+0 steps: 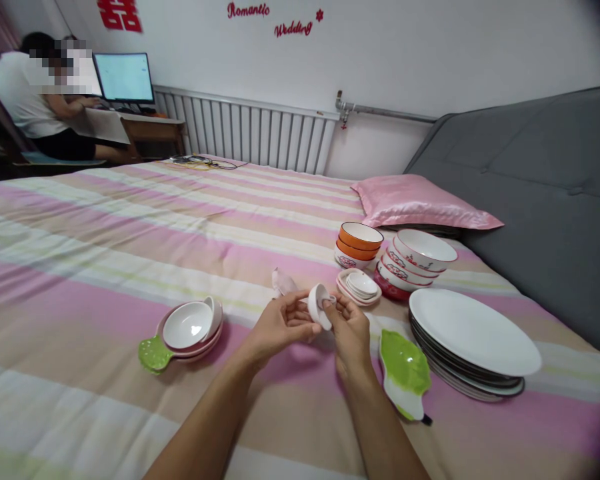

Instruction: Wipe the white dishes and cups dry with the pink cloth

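In front of me, above the bed, I hold a small white dish tilted on its side between both hands. My left hand has its fingers curled around the dish's left and lower side. On the other side, my right hand pinches it, with the thumb over the inner face. A pale pink cloth shows behind my left fingers; whether they grip it is hidden. Just beyond my right hand, several small white saucers lie stacked on a pink dish. A green-and-white leaf-shaped dish sits right of my right forearm.
Stacked plates, patterned bowls and orange bowls stand at right. White bowls rest in pink dishes with green handles at left. A pink pillow lies by the grey headboard. A person sits at a desk.
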A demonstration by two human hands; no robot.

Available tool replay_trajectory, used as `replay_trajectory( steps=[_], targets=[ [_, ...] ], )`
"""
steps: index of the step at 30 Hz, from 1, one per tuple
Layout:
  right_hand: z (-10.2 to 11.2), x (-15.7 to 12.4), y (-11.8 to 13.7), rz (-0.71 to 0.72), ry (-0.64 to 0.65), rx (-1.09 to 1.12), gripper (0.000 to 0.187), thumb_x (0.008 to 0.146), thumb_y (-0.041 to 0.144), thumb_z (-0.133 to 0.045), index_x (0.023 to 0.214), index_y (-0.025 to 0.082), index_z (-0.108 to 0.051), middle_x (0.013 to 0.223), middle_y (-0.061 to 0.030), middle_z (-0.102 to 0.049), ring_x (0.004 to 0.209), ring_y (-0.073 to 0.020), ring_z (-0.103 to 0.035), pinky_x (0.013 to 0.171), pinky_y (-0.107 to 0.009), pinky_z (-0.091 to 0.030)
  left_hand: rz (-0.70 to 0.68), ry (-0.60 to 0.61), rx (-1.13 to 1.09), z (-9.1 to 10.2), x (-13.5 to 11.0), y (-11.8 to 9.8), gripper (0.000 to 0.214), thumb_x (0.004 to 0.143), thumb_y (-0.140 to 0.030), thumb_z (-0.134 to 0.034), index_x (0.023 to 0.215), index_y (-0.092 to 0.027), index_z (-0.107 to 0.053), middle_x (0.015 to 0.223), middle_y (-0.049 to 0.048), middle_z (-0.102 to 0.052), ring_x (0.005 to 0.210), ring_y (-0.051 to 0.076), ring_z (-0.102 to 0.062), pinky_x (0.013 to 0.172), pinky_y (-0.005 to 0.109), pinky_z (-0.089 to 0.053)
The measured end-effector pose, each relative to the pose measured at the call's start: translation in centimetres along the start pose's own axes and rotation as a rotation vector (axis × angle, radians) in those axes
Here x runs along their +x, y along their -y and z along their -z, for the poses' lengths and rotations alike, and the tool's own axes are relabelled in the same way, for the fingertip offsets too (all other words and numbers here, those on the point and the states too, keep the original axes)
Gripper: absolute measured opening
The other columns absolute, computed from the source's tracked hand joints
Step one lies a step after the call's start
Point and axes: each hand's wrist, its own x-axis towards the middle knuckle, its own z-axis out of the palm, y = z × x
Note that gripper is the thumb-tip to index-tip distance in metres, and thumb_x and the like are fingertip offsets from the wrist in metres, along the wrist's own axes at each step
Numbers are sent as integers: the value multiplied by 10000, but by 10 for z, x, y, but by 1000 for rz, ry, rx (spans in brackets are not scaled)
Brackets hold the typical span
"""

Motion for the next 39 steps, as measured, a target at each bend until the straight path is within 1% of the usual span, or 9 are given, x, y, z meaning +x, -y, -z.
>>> replay_trajectory(
  steps=[3, 8, 11, 13, 19, 25, 28, 34, 39],
  targets=[
    [-1, -1, 0, -17, -11, 6, 451, 570, 340, -767, 932, 123, -609, 858, -75, -698, 786, -195, -663, 686, -285, -510, -17, 4, 24, -3, 2, 2, 728, 567, -223, -806, 1231, -152, -515, 1018, 101, -601, 791, 170, -616, 704, 300, -501],
    [-4, -5, 5, -13, 22, -22, 452, 581, 333, -759, 951, 110, -627, 876, -99, -707, 773, -204, -666, 667, -288, -514, -21, -10, 18, -3, 2, 2, 738, 572, -230, -802, 1242, -143, -503, 995, 101, -604, 743, 154, -612, 681, 293, -502],
    [-4, -5, 5, 9, 34, -76, 466, 605, 356, -737, 987, 106, -642, 829, -88, -712, 731, -196, -659, 639, -280, -508, -37, 7, 31, -2, 2, 1, 705, 581, -224, -792, 1229, -155, -523, 1021, 100, -608, 770, 160, -615, 711, 298, -497],
    [-2, -4, 3, 41, 32, -132, 479, 624, 376, -719, 1013, 104, -654, 870, -93, -707, 731, -189, -646, 638, -275, -502, -50, 13, 57, -2, 1, 0, 687, 581, -204, -785, 1218, -156, -534, 1024, 97, -615, 790, 165, -615, 739, 302, -491],
    [3, 2, -4, 205, 18, -361, 477, 691, 431, -646, 1068, 140, -675, 1092, -113, -618, 815, -182, -599, 720, -292, -488, -45, -7, 68, -5, 0, -3, 673, 593, -158, -754, 1224, -140, -523, 1002, 99, -619, 824, 185, -608, 725, 296, -488],
    [5, 4, -2, 295, 51, -374, 427, 729, 449, -608, 1041, 170, -692, 1055, -103, -623, 968, -222, -567, 856, -323, -439, -78, 13, 50, -4, -1, -2, 668, 605, -156, -749, 1235, -168, -525, 1066, 98, -621, 863, 184, -605, 765, 293, -477],
    [4, 3, -2, 283, 91, -349, 417, 754, 449, -582, 1048, 171, -684, 1029, -94, -656, 980, -230, -574, 881, -342, -431, -100, 24, 51, -3, -1, 0, 662, 615, -159, -745, 1239, -176, -524, 1090, 100, -619, 882, 189, -605, 786, 302, -475],
    [1, -2, 0, 227, 139, -325, 393, 752, 417, -595, 1045, 167, -673, 1039, -79, -683, 963, -235, -604, 855, -343, -452, -93, 29, 67, -2, 0, -1, 655, 615, -125, -728, 1237, -167, -527, 1080, 97, -621, 923, 207, -592, 786, 299, -476],
    [-1, -3, 4, 158, 114, -253, 460, 680, 388, -665, 1067, 141, -643, 989, -87, -700, 890, -225, -644, 798, -330, -482, -66, 9, 40, -3, -1, -2, 673, 615, -123, -717, 1250, -162, -498, 1023, 91, -618, 863, 190, -603, 748, 295, -482]
  ],
)
